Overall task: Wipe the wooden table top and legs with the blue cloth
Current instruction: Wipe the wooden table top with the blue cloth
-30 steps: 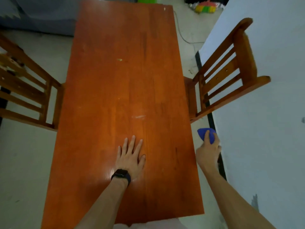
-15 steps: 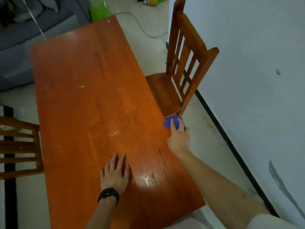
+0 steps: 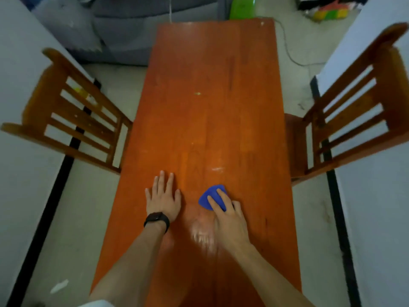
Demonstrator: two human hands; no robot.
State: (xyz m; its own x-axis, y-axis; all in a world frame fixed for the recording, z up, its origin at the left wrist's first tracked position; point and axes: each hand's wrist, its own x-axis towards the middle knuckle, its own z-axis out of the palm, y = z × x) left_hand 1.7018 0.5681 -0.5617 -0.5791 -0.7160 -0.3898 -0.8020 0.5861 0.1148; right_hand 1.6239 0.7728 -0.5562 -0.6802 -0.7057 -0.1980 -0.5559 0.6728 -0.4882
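Head cam, looking straight down the length of the wooden table (image 3: 212, 111). No readable writing anywhere; the watch (image 3: 156, 218) on the left wrist shows a plain black face, no logo I can make out.

Left hand (image 3: 163, 199) lies flat on the table top, palm down, fingers spread a bit and straight, holding nothing. Right hand (image 3: 229, 214) is just beside it, pressing the blue cloth (image 3: 210, 196) down onto the wood. Two fingers (image 3: 222, 199) lie stretched over the top of the cloth and the rest are curled in along its right side, so it's a loose press more than a fist. The cloth is bunched into a small rounded wad, sitting on the near half of the table, roughly mid-width.

There's a shiny patch (image 3: 202, 237) on the wood near the right wrist, could be wet or just glare, it's blurry there.

A wooden chair stands on each side: left chair (image 3: 75, 120), right chair (image 3: 345, 120).
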